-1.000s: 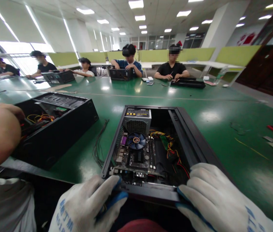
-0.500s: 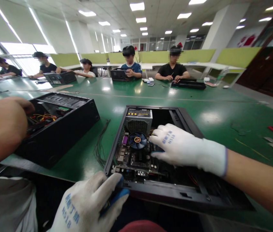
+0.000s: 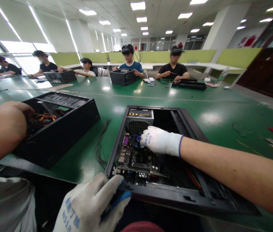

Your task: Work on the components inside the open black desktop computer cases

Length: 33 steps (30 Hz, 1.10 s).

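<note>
An open black computer case (image 3: 165,190) lies on its side in front of me, its board and parts showing. My left hand (image 3: 90,203), in a white glove with blue palm, is closed on the near left corner of the case. Inside, my gloved right hand (image 3: 153,140) is at the right side of the CPU cooler fan (image 3: 136,139), fingers bent together. Their tips are partly hidden, and what they hold cannot be made out. Behind the fan sits the power supply (image 3: 140,119). A purple connector (image 3: 126,140) shows at the board's left edge.
Another open black computer case (image 3: 71,125) stands at the left, with a nearby person's arm (image 3: 3,129) reaching into it. Loose dark cables (image 3: 101,145) lie between the cases on the green table (image 3: 112,109). Several people work across the table.
My right hand has moved left and away from me, onto the fan, and its fingers have drawn together. The left hand stays at the case corner. Across the table, a person has turned a case.
</note>
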### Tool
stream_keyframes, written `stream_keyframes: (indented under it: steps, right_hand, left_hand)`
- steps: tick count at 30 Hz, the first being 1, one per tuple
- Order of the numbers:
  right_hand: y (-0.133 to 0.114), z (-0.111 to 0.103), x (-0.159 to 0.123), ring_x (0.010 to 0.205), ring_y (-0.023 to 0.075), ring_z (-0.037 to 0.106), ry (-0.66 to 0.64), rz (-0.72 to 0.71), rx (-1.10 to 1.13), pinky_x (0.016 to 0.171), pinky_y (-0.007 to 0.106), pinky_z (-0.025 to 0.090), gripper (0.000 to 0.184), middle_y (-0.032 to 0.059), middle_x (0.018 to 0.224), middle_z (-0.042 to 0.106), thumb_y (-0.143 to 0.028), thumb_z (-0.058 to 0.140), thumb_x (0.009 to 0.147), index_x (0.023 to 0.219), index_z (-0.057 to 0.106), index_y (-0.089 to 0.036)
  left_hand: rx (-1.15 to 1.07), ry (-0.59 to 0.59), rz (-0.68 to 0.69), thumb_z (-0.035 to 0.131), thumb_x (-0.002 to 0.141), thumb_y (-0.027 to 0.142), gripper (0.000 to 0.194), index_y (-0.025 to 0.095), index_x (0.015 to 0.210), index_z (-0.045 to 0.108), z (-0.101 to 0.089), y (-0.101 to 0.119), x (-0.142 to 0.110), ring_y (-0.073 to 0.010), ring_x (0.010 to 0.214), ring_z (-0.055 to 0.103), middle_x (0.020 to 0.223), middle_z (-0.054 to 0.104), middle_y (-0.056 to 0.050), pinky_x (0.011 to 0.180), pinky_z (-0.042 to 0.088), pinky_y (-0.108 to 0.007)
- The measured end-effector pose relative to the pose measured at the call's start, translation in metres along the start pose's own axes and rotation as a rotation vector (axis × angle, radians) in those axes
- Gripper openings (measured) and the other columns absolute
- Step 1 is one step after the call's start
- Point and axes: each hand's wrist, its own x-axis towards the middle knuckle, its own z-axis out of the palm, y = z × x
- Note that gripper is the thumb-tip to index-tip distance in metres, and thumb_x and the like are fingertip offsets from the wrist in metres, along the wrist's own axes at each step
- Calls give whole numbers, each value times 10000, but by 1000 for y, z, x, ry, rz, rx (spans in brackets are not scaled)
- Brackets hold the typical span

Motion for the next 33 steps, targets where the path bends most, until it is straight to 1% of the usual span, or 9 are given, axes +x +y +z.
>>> stream_keyframes:
  steps: [5,9,12,15,21,23,26,29,33]
  right_hand:
    - [1,-17,-20,950,252,676,4,29,44,823,383,418,225,75,1008,744,-198,629,797,998,731,-191]
    - [5,-34,-41,922,259,698,-104,138,84,796,374,437,226,94,941,757,-218,596,779,938,754,-194]
    - [11,-39,-52,888,258,710,-167,251,94,760,356,449,226,99,925,766,-206,588,742,887,760,-193]
    - [21,-38,-57,872,261,715,-172,353,111,740,346,460,219,106,909,768,-226,568,755,859,757,-191]
    - [39,-34,-62,826,249,710,-8,496,210,707,334,475,229,107,903,761,-316,526,824,861,723,-206]
    - [41,-34,-61,829,254,709,12,519,192,717,342,476,240,118,902,759,-335,523,839,872,722,-204]
    - [41,-31,-53,833,281,715,-37,507,94,707,366,472,219,134,880,759,-300,547,811,849,735,-196]
    - [45,-20,-41,862,304,727,-91,462,24,706,382,473,223,139,887,766,-247,569,760,866,754,-181]
    - [58,-9,-29,912,304,728,-146,439,2,719,384,476,239,135,944,772,-224,576,776,919,761,-170]
  left_hand:
    - [6,-1,-8,544,964,501,309,252,1123,636,1,0,0,-147,581,659,794,663,-5,482,496,-264]
    - [-3,-18,-39,567,961,461,285,255,1150,623,1,2,-1,-150,599,655,804,656,1,507,493,-274]
    - [-9,-18,-47,576,957,453,285,260,1163,616,1,3,-3,-157,602,651,798,646,6,504,485,-288]
    - [-12,-28,-51,584,951,451,292,265,1174,609,2,3,-4,-157,589,643,788,639,13,488,471,-293]
    - [-4,-51,-50,570,955,460,296,271,1180,600,2,2,-4,-157,578,643,777,638,16,478,465,-289]
    - [-2,-53,-52,564,956,469,295,273,1173,602,2,2,-4,-157,573,640,775,636,15,475,463,-289]
    - [-1,-50,-53,559,959,475,293,275,1169,602,2,3,-4,-158,577,644,793,644,11,486,478,-293]
    - [0,-40,-55,561,957,474,298,276,1176,596,2,3,-5,-162,584,650,813,654,4,492,491,-297]
    - [-2,-49,-57,557,957,481,307,278,1185,590,2,3,-6,-169,582,653,810,656,4,489,501,-301]
